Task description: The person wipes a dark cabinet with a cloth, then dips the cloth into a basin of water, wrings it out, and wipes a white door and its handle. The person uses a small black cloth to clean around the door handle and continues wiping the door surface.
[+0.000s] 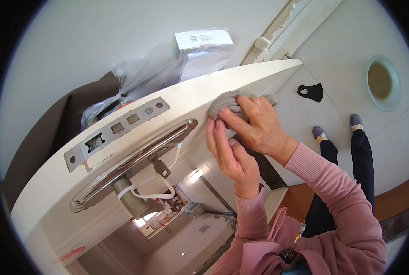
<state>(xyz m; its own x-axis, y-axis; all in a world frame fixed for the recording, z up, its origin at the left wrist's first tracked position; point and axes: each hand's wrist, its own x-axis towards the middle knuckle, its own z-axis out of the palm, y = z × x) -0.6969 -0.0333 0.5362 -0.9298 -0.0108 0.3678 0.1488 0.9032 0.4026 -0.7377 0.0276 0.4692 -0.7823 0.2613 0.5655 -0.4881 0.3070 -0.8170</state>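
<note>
My right hand (259, 125) presses a crumpled grey cloth (226, 103) against the side of a white door (197, 99), near its edge. Just below it, my left hand (233, 154) is raised with its fingers straight and its thumb apart. The left fingertips reach the cloth's lower border; whether they grip any of it is hidden. Left of both hands, a metal door handle plate (135, 165) with a lever (134, 199) is mounted on the door. A key (161, 168) sits in its lock, and a white strap (153, 196) loops around the lever.
A metal latch plate (118, 129) is set in the door's edge. Behind the door hangs a clear plastic bag (146, 75) with a white box (204, 39). On the tiled floor are a basin (398, 99) of murky water and a black face mask (312, 92).
</note>
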